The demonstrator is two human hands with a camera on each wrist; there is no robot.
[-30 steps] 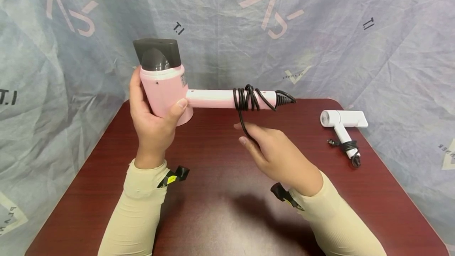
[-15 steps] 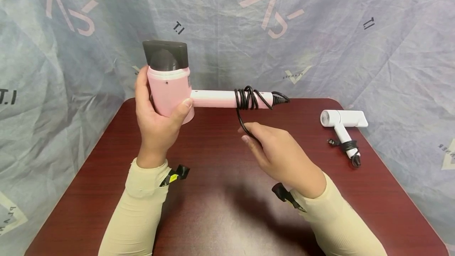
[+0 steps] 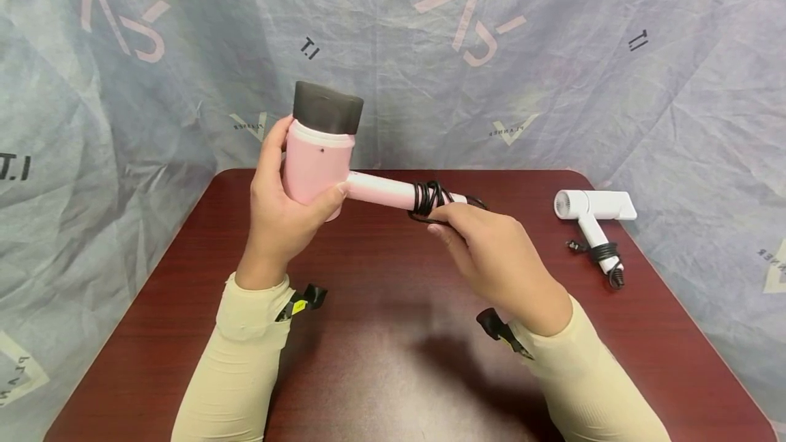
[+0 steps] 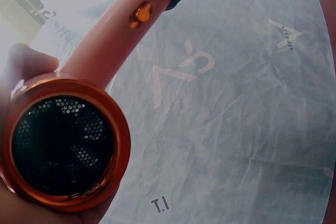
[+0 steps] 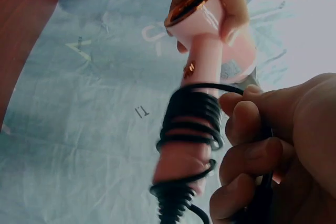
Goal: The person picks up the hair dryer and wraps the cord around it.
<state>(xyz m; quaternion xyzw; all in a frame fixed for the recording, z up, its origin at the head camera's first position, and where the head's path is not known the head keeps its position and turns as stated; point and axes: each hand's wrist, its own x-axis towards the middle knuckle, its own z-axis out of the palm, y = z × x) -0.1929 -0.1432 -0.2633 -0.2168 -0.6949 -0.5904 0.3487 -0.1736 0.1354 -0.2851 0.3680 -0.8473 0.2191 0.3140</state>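
My left hand [image 3: 285, 207] grips the barrel of a pink hair dryer [image 3: 316, 166], held up above the table. Its black nozzle [image 3: 328, 109] points upward and its handle reaches to the right, sloping slightly down. A black cord [image 3: 430, 198] is wound several times round the handle. My right hand [image 3: 500, 251] pinches the loose part of that cord between thumb and fingers, close to the handle. In the right wrist view, the remaining fingers [image 5: 252, 158] curl round the cord too. The left wrist view shows the dryer's orange-rimmed intake grille [image 4: 65, 140] and an orange switch [image 4: 142, 15].
A white hair dryer [image 3: 595, 207], its own cord wrapped round the handle, lies at the right side of the dark red table [image 3: 368, 333]. A grey printed cloth [image 3: 381, 39] hangs behind the table and along its sides.
The pink dryer has moved right, with its handle end dipping and the nozzle turning. My right hand has shifted slightly right and come up close to the handle, still holding the cord.
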